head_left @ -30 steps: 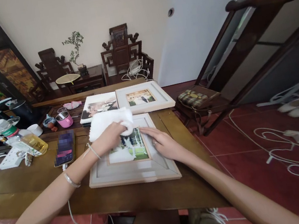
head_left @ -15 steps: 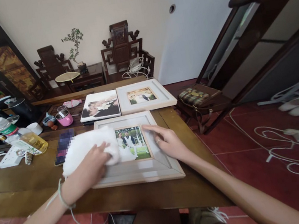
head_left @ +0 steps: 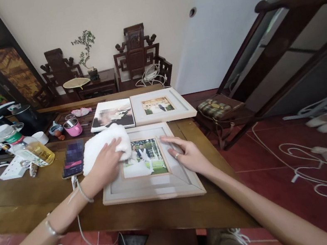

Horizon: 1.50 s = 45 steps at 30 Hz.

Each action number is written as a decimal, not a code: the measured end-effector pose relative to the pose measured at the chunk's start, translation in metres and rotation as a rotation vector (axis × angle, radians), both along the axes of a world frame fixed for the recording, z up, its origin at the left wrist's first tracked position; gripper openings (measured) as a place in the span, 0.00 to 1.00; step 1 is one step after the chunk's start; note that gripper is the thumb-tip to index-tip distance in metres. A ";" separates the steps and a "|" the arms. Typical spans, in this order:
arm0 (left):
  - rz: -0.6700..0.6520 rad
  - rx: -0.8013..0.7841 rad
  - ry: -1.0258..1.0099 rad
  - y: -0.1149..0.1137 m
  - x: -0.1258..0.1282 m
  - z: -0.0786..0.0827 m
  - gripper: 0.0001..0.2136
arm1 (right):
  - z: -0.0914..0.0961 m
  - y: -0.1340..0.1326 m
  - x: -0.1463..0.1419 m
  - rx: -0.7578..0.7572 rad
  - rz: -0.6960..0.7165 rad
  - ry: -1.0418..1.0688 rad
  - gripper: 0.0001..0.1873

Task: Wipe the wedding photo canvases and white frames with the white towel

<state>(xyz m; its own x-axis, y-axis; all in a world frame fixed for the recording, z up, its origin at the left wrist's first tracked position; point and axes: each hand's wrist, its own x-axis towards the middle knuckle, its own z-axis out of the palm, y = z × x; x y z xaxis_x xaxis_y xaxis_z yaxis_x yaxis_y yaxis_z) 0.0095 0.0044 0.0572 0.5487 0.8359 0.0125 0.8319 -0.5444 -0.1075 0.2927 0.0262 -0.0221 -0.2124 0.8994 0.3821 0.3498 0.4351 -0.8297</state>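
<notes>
A pale wooden picture frame [head_left: 159, 188] with a wide light border lies flat on the table, a photo [head_left: 149, 158] of two people in its middle. My left hand [head_left: 108, 159] presses a fluffy white cloth [head_left: 99, 144] against the frame's upper left part, fingers over the cloth. The cloth covers that corner and overhangs the frame's left side. On the right border rests my right hand [head_left: 188, 154], its fingers stretched out towards the photo's edge and a ring on one finger. A phone [head_left: 73, 157] with a cable plugged in lies left of the cloth.
Behind the frame lie a second picture frame [head_left: 165, 116] and a photo panel [head_left: 111, 114]. Further left stand a pink mug [head_left: 73, 128], a bottle of yellow liquid [head_left: 33, 149] and a white power strip [head_left: 13, 168]. A chair with a plaid bag [head_left: 213, 107] stands right of the table.
My left hand has slid the cloth up and to the right, to the frame's upper left, uncovering more of the photo and the phone. My right hand stays on the right border.
</notes>
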 end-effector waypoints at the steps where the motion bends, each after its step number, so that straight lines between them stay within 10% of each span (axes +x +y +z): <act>1: 0.006 0.012 0.016 0.008 0.000 -0.002 0.23 | 0.000 0.000 0.000 0.010 0.013 -0.024 0.21; 5: 0.006 -0.022 0.062 0.007 0.004 -0.002 0.21 | 0.002 0.000 0.001 0.061 0.057 -0.129 0.20; 17: 0.009 -0.238 0.140 -0.097 0.033 0.008 0.16 | -0.001 0.009 -0.005 0.021 0.002 -0.183 0.20; 32: -0.039 0.125 0.094 0.015 0.006 -0.001 0.17 | -0.003 0.001 -0.003 0.064 0.018 -0.135 0.21; 41: -0.154 -0.094 0.161 -0.100 0.018 0.024 0.11 | -0.001 0.001 -0.005 0.078 0.003 -0.167 0.21; 45: -0.179 -0.144 0.167 -0.117 0.028 0.028 0.09 | -0.001 0.001 -0.005 0.075 0.000 -0.181 0.22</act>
